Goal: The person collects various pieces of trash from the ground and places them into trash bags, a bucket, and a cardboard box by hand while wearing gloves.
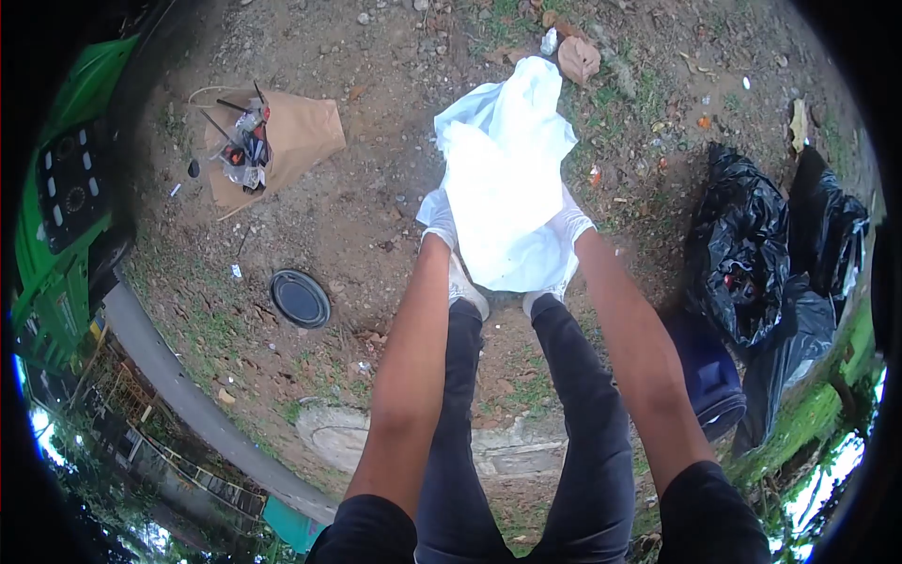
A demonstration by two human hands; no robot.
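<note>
A white plastic bag (507,179) hangs in front of my legs, bright and crumpled, its upper end reaching away from me. My left hand (441,221), in a thin white glove, grips the bag's left edge. On the opposite edge my right hand (572,222), gloved the same way, has hold of the bag too. Folds of the plastic hide most of the fingers on both hands. Below the bag the tips of my light shoes (470,289) show on the dirt.
A brown paper bag (305,141) with mixed rubbish lies at the left, above a round dark lid (300,299). Black rubbish bags (742,235) stand at the right beside a dark blue container (705,371). Green bins (70,244) line the far left. Dry leaves (579,60) and litter dot the ground.
</note>
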